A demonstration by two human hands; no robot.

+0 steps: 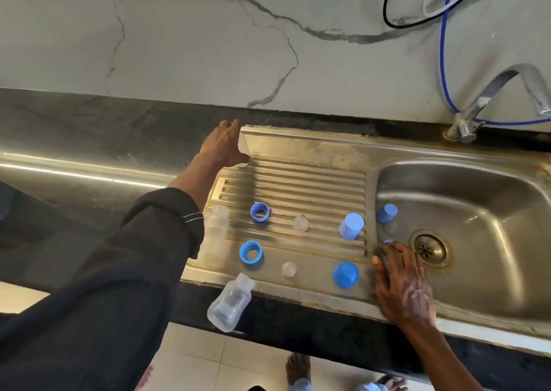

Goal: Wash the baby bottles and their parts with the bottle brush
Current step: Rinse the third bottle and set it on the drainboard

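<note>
My left hand (pixel 225 146) reaches to the far left corner of the steel drainboard (pixel 298 152) and grips a clear bottle (pixel 244 149). My right hand (pixel 399 280) lies spread over the ridge between drainboard and sink basin (pixel 477 211), fingertips at a small blue part (pixel 387 241). On the drainboard stand another clear bottle (pixel 216 232), two blue rings (pixel 260 211) (pixel 251 252), two clear teats (pixel 301 223) (pixel 288 269) and two blue caps (pixel 351 226) (pixel 346 275). A third bottle (pixel 231 307) lies over the front edge. No brush is in view.
A third blue cap (pixel 387 213) sits inside the basin near the drain (pixel 428 249). The tap (pixel 489 98) rises at the back right with a blue hose (pixel 444 62) attached. Dark counter (pixel 89 140) stretches to the left. Feet show on the tiled floor below.
</note>
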